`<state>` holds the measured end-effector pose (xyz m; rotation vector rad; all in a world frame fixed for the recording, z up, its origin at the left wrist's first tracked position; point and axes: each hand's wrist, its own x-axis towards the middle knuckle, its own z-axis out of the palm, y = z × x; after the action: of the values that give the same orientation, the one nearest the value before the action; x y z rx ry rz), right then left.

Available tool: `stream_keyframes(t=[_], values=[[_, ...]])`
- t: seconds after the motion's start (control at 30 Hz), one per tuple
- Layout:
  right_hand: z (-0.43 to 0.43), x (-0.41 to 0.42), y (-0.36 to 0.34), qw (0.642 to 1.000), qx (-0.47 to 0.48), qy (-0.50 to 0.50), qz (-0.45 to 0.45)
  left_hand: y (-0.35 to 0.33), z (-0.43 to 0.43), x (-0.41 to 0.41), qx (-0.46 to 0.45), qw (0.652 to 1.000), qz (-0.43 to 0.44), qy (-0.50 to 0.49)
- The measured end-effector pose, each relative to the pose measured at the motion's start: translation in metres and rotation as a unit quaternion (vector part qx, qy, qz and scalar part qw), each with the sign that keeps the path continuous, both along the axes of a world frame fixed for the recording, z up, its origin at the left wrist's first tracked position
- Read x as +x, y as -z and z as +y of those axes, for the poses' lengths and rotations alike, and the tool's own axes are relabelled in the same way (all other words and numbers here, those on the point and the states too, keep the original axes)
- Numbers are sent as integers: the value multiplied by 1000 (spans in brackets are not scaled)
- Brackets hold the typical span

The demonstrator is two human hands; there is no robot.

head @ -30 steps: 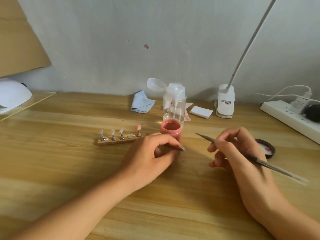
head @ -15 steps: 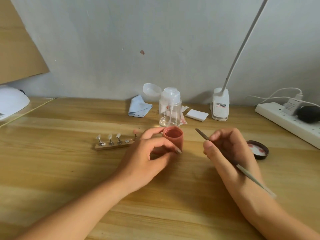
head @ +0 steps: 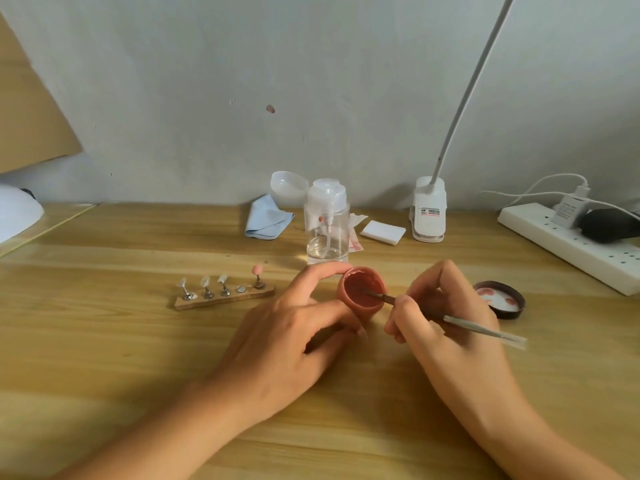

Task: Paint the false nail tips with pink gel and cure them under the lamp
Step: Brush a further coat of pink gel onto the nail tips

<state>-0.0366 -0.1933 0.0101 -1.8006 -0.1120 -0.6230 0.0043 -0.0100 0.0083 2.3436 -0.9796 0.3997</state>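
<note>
Loading the brush: the left hand (head: 294,323) curls thumb and fingers round the small pot of pink gel (head: 362,296), tipping its mouth toward the right hand (head: 440,317). The right hand pinches a slim brush (head: 481,329) near its front end, with the bristles dipped in the gel.

Left of the pot, a wooden stand (head: 225,299) carries the false nail tips on pegs. There are three clear tips (head: 204,281) and one pink tip (head: 257,270) at the end nearest the pot, with one bare mount between them. Right of the pot lies its lid (head: 500,299), and behind it stands a clear pump bottle (head: 325,226). Far to its left, at the frame edge, is a white dome (head: 17,213) that I take for the curing lamp. All sit on the wooden surface (head: 138,375).

I judge the pot light and easily tipped and its gel thick and sticky, so a grip round the wall suits it. The tips look thin, light and easily knocked off. I would steady the stand by its wooden base, not by the tips.
</note>
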Motion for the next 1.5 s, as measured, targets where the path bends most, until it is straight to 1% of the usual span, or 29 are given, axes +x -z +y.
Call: stream_keyframes(t=[0.23, 0.43, 0.57, 0.87, 1.1, 1.27, 1.5], values=[[-1, 1, 2, 1000, -7, 5, 19, 0, -2, -2, 17, 1000, -16, -5], [1, -1, 0, 1000, 17, 3, 19, 3, -1, 0, 27, 1000, -12, -9], [0, 0, 1, 1000, 16, -4, 21, 5, 0, 2, 17, 1000, 2, -11], [0, -1, 3, 999, 9, -33, 22, 5, -1, 3, -5, 1000, -1, 0], [0, -3, 2, 998, 42, -45, 15, 7, 0, 5, -17, 1000, 10, 2], [0, -1, 2, 999, 30, -35, 17, 6, 0, 4, -20, 1000, 13, 6], [1, -1, 3, 999, -1, -32, 27, 4, -3, 2, -9, 1000, -10, 23]])
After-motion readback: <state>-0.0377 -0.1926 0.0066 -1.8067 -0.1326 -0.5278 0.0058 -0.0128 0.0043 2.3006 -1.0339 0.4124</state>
